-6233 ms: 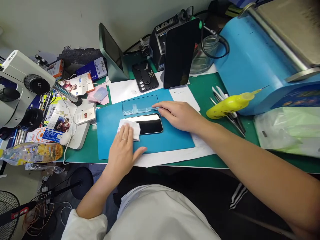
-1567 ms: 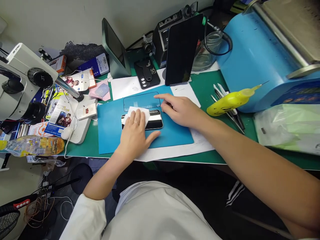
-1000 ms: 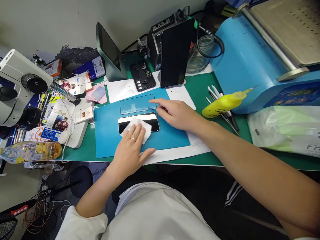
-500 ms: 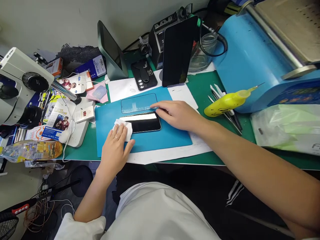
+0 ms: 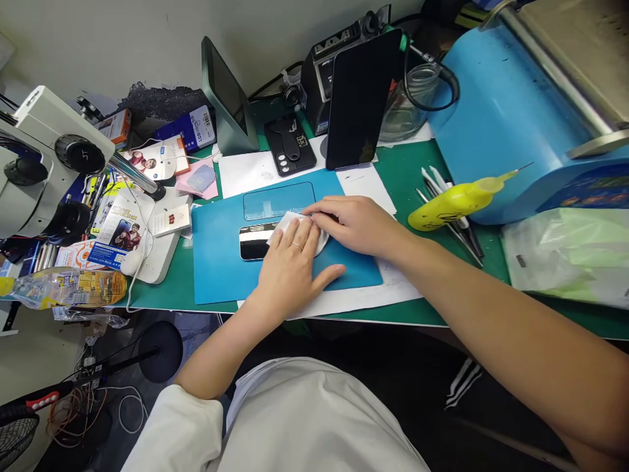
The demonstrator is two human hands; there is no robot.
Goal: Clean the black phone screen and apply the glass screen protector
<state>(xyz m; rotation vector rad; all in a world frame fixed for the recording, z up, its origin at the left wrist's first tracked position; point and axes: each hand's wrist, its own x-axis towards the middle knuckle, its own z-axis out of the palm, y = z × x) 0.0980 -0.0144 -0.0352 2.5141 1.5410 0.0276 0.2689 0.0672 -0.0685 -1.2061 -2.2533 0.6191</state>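
Observation:
A phone (image 5: 251,248) lies screen up on a blue mat (image 5: 221,282), its dark glossy left end showing. My left hand (image 5: 289,259) presses a white wipe (image 5: 291,220) onto the phone's right part, fingers stretched out over it. At the phone's right end, my right hand (image 5: 356,226) rests with index finger and thumb apart, fingertips beside the wipe. Whether those fingertips touch the phone is hidden. Just behind the phone lies a clear screen protector (image 5: 279,200) with a black border.
A black phone case (image 5: 289,145) and a dark tablet (image 5: 361,105) are behind the mat. A yellow squeeze bottle (image 5: 452,204) lies by pens at right, before a blue machine (image 5: 501,111). Left are a microscope (image 5: 59,151), boxes and a drink bottle (image 5: 73,288).
My left hand has slid the wipe rightward along the phone, from its left end to its right end. My right hand has stayed near the right end.

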